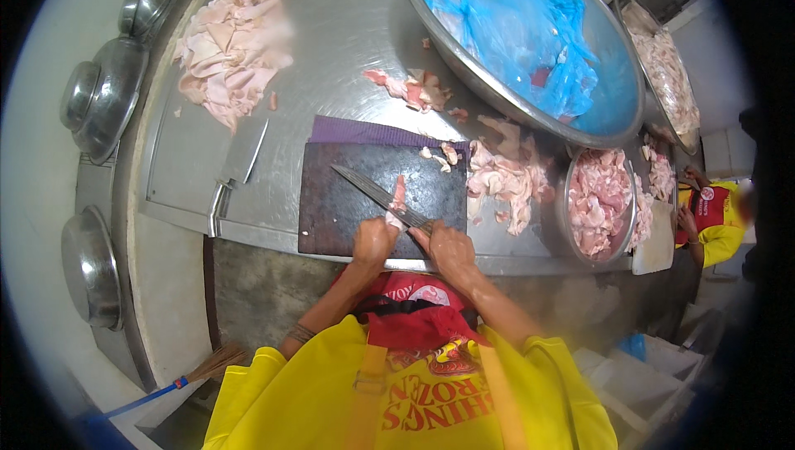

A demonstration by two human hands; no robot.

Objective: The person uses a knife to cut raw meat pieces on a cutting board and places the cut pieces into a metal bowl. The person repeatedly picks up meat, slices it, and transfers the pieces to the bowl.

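A long knife (363, 184) lies slantwise over the dark cutting board (331, 222), its tip toward the upper left. My right hand (448, 249) is closed round its handle at the board's near edge. Beside it, my left hand (375, 241) is closed on the lower end of a narrow strip of raw meat (399, 193). The strip stands up past the blade, reddish on top and pale near my fingers. Small meat scraps (441, 158) sit at the board's upper right, and a purple ridged mat (364, 130) shows behind the board.
Pale skin pieces (232, 48) pile up far left, near a second knife (255, 152). Trimmings (505, 173) lie right of the board, by a bowl of cut meat (600, 202). A large basin (625, 110) holds blue plastic (522, 28). At far right stands another person (716, 218).
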